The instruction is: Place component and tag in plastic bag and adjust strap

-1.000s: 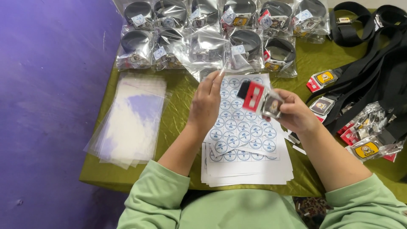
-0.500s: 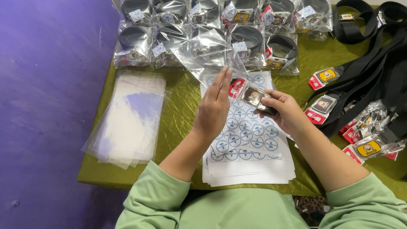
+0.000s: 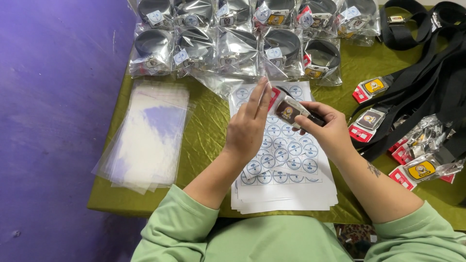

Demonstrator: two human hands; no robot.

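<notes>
Right hand [image 3: 326, 130] clamped on belt buckle [image 3: 290, 109]; left hand [image 3: 250, 127] open-fingered, touching it.

Belt buckle [image 3: 290, 110]: polished metal, glossy face, on matt black woven webbing. Sticker sheets [image 3: 286, 165]: smooth white paper, printed round labels. Table cover [image 3: 208, 131]: olive cloth with soft sheen; bagged belts [image 3: 233, 41] and empty sleeves [image 3: 148, 138]: clear, crinkled glossy plastic.

Clear bagged belts [image 3: 252, 43] line the far edge, empty clear bags [image 3: 145, 136] stack left, round blue-white sticker sheets [image 3: 286, 165] lie centre.
</notes>
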